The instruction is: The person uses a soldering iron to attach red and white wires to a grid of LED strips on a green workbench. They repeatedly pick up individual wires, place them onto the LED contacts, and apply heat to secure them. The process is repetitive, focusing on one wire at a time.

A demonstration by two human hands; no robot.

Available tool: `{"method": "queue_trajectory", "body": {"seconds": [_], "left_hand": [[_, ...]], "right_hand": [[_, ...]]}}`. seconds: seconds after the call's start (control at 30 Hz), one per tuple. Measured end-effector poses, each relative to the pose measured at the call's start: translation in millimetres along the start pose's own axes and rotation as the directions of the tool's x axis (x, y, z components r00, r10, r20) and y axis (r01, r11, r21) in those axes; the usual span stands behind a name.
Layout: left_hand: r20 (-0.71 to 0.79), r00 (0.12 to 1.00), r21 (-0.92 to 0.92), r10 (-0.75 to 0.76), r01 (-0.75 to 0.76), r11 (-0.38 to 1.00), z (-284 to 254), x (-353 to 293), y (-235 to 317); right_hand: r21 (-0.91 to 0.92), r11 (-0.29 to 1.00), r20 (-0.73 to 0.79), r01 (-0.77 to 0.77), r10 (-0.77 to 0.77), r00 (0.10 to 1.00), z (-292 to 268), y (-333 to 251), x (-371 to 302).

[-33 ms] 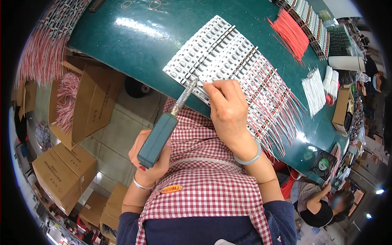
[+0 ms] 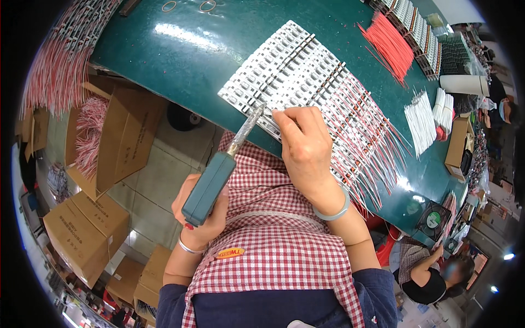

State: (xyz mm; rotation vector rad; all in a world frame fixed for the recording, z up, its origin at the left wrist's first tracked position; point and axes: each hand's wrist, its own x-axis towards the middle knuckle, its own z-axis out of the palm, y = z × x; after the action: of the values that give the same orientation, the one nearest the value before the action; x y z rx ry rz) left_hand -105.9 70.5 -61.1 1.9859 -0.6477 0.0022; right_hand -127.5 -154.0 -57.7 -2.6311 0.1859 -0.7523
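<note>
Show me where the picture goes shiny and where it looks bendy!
Head view: white glare streaks the green table at upper left, with a smaller patch by the red-and-white wires; head view: things near the curved rim bend, like the leftmost wire bundle; head view: the green tool looks fairly clear.

"What have we shifted?"
"Only the green-handled tool point(image 2: 209, 187), slightly: we have eased its grip end toward our left."
"And our left hand point(image 2: 212, 223)?"
"It has edged left too, so the metal shaft point(image 2: 245, 131) leans a touch more."
</note>
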Motion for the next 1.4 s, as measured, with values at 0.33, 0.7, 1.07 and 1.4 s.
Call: {"method": "queue_trajectory", "body": {"seconds": [0.33, 0.7, 1.07, 1.4], "left_hand": [[0.008, 0.997, -0.054, -0.078, 0.078, 0.995, -3.0, -16.0, -12.1], [0.021, 0.998, -0.037, -0.057, 0.058, 0.998, -1.6, 2.9, -1.8], [0.03, 0.999, -0.03, -0.019, 0.019, 0.999, 3.1, 16.5, 5.7], [0.029, 0.998, 0.012, 0.06, -0.06, 0.998, 3.0, 14.7, -0.1]], "right_hand": [[-0.016, 1.0, 0.02, 0.016, -0.016, 1.0, -2.2, 2.8, -0.8], [-0.067, 0.998, -0.031, -0.003, 0.001, 1.0, 0.3, 8.0, 2.0], [-0.116, 0.993, -0.041, 0.012, -0.017, 0.999, 2.4, 5.8, 2.5], [-0.138, 0.99, -0.042, 0.018, -0.024, 0.999, 1.7, 3.9, 4.4]]}}
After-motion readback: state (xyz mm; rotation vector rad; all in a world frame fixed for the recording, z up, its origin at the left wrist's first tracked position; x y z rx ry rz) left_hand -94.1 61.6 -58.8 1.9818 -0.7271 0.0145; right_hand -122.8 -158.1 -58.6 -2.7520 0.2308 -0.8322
